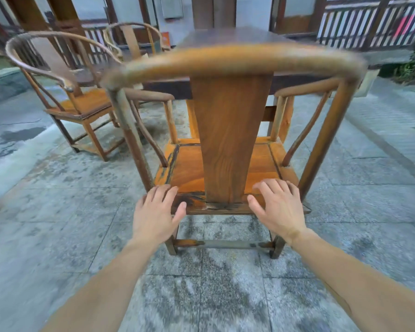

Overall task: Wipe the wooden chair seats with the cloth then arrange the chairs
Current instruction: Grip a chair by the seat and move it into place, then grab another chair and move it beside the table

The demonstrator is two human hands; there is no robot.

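Both hands are at the back edge of the seat (189, 168) of the chair (230, 130) in the middle of the frame, one on each side of its back slat. The left hand (157, 212) and the right hand (277, 207) have an open grip, fingers spread over the seat rail and closed on nothing; no cloth is in view. This looks like the arranging step, not the wiping. The chair faces the dark counter (228, 41) at upper centre, its front just under the edge. A second chair (77, 97) stands at upper left, well apart and turned at an angle. The next move probably calls for closing both hands on the rail and pushing evenly, so the chair slides straight over the stone floor (65, 212).
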